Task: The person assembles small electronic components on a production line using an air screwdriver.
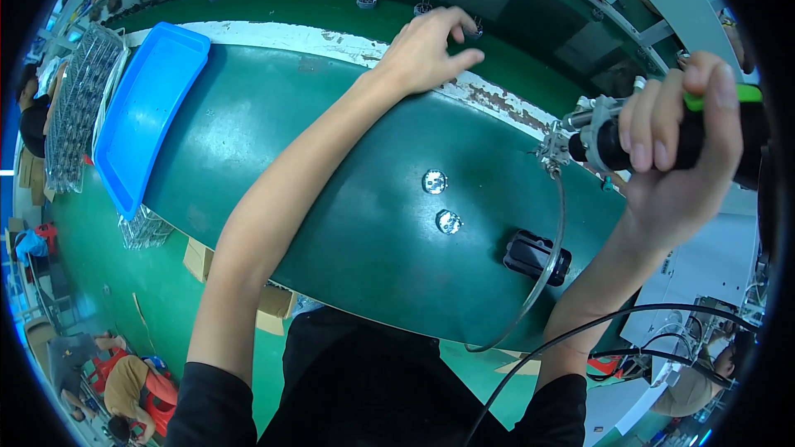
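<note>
My left hand point(424, 51) reaches over the white, chipped ledge to the green belt at the back. Its thumb stands away from the curled fingers, and a small round metal part point(478, 29) lies right by the fingertips. On the right, my right hand point(675, 141) is wrapped round a black power screwdriver point(610, 145) with a green patch and a metal head. A clear hose point(561, 219) hangs from that head down across the bench. Two round silver parts point(434, 181) lie apart on the green bench top point(356, 223), between my arms.
Several round parts point(367, 0) stand spaced along the belt. A blue tray point(153, 108) sits at the bench's left end, beside stacked clear plastic trays point(83, 108). A black box point(530, 253) lies near the hose. Black cables point(638, 310) cross my right forearm. Other people sit lower left.
</note>
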The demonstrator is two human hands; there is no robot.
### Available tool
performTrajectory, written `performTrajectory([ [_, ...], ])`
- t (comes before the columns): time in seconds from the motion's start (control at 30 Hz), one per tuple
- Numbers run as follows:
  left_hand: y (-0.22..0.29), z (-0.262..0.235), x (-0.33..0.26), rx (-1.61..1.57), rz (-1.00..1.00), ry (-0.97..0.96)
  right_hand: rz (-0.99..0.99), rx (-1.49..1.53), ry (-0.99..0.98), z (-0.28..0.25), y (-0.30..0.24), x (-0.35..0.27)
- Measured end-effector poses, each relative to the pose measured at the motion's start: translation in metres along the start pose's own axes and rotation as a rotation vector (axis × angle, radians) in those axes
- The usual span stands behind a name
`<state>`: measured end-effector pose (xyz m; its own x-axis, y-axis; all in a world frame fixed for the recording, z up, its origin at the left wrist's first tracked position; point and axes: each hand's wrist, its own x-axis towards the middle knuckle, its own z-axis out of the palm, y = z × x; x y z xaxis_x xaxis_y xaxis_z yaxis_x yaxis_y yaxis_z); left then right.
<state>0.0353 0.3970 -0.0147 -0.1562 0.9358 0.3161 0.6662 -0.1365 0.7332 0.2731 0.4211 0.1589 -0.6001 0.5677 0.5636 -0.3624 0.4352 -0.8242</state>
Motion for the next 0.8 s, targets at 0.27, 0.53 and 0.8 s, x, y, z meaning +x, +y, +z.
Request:
performTrajectory([
  [0.27, -0.002, 0.03, 0.036, 0.302, -0.275, 0.284, 0.054, -0.086, 0.082, 0.015, 0.0, 0.0],
  [0.53, 0.032, 0.005, -0.053, 0.005, 0.327, -0.194, -0.021, 0.177, -0.168, 0.009, -0.008, -0.004],
  [0.8, 0.035, -0.003, -0.066, -0.037, 0.279, -0.392, 0.106, 0.177, -0.021, 0.036, 0.012, -0.012],
])
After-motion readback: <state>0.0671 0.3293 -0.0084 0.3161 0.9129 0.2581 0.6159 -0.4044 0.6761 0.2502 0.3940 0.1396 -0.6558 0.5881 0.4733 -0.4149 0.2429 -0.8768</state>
